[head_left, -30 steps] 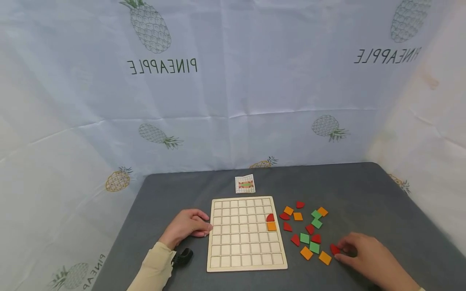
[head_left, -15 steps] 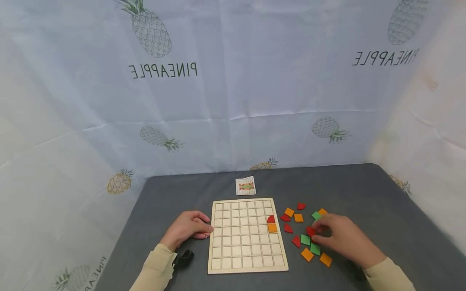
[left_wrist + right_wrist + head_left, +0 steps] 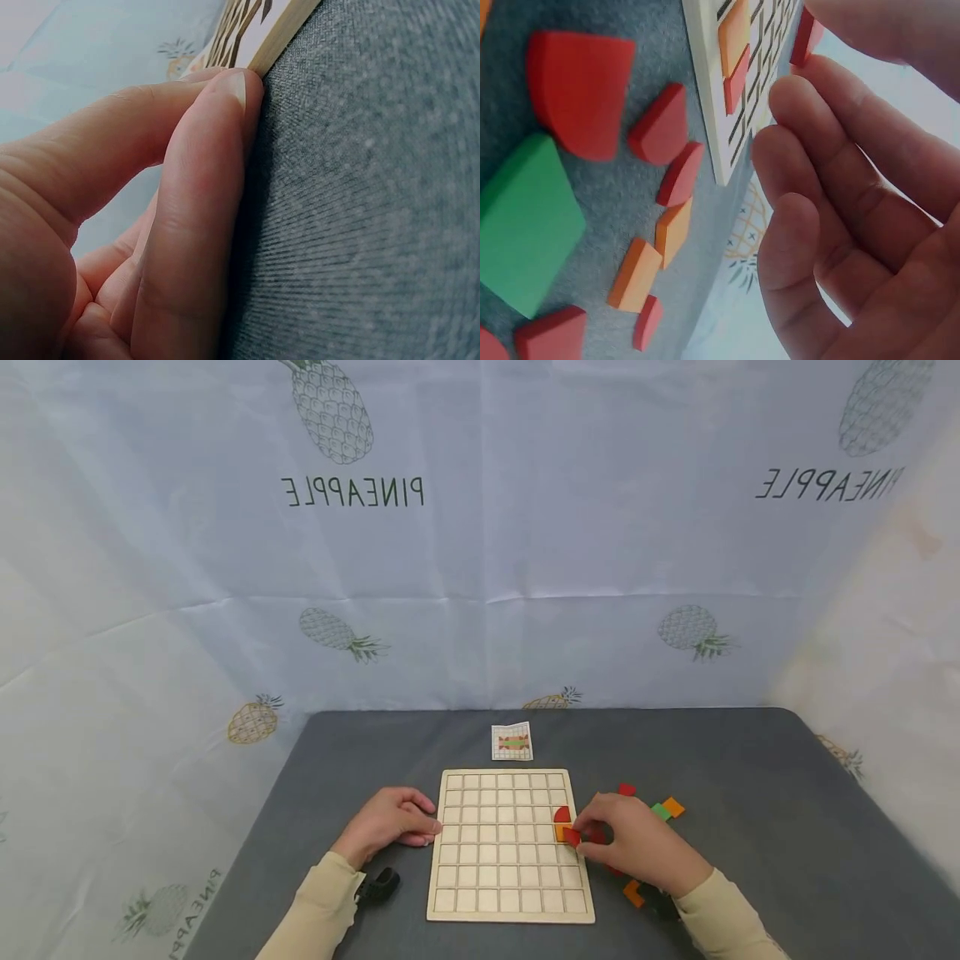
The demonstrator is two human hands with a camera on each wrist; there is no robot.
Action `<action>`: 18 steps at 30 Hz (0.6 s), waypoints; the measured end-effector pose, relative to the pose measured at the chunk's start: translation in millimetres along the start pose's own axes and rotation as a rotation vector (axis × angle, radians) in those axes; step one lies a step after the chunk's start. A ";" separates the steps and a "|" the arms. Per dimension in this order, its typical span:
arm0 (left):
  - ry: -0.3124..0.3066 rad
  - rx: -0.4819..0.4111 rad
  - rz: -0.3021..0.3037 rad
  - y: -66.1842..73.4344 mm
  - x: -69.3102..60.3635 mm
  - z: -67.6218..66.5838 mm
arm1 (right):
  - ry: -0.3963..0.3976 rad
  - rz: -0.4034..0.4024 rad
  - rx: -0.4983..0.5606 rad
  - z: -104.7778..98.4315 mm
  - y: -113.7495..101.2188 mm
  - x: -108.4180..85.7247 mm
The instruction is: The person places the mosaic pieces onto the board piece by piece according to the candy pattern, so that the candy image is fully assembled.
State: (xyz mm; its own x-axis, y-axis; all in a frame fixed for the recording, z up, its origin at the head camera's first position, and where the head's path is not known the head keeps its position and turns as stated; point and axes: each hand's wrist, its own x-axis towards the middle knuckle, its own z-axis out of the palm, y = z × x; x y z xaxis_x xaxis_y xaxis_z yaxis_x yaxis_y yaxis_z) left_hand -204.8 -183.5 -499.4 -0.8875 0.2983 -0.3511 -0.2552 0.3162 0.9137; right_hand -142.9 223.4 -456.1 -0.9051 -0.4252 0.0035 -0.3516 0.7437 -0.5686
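Note:
On the table lies a wooden grid board (image 3: 497,856), with a red quarter-circle tile (image 3: 562,814) and an orange square tile (image 3: 560,832) in its right column. Between thumb and finger my right hand (image 3: 637,842) pinches another red quarter-circle tile (image 3: 572,837) at the board's right edge, just below the orange square. That pinched tile (image 3: 806,36) shows at the top of the right wrist view, partly covered by the thumb. At the board's left edge, my left hand (image 3: 390,822) holds the rim (image 3: 285,30) with thumb and curled fingers.
Loose tiles lie right of the board, partly hidden by my right hand: a green tile (image 3: 531,225), red tiles (image 3: 581,90) and orange tiles (image 3: 635,275). Behind the board lies a small pattern card (image 3: 513,742). A patterned cloth (image 3: 487,543) hangs behind the table.
My right hand has moved left from the loose tiles to the board's right edge, bringing a red quarter-circle tile. The left hand keeps its place at the board's edge.

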 end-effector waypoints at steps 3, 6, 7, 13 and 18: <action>0.000 0.007 0.000 1.7 1.1 0.8 | -0.006 -0.007 0.012 2.6 1.4 -1.1; -0.003 0.007 0.005 0.4 0.3 0.6 | -0.007 -0.014 -0.003 7.3 2.6 -1.1; -0.004 0.007 0.011 1.3 1.0 0.9 | -0.006 -0.017 -0.011 7.9 3.3 -0.7; 0.002 0.014 0.003 1.9 1.4 1.7 | -0.025 -0.039 -0.045 12.4 4.6 1.7; 0.012 0.019 -0.002 -0.4 3.0 1.5 | -0.021 -0.039 -0.056 13.4 4.1 2.5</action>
State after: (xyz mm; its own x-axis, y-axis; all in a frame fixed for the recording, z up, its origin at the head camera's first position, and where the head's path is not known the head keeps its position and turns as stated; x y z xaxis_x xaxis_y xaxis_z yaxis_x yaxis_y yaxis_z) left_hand -206.8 -181.4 -501.1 -0.8915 0.2869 -0.3507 -0.2501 0.3336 0.9089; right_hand -143.4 218.6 -469.5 -0.8854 -0.4648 0.0072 -0.3998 0.7536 -0.5218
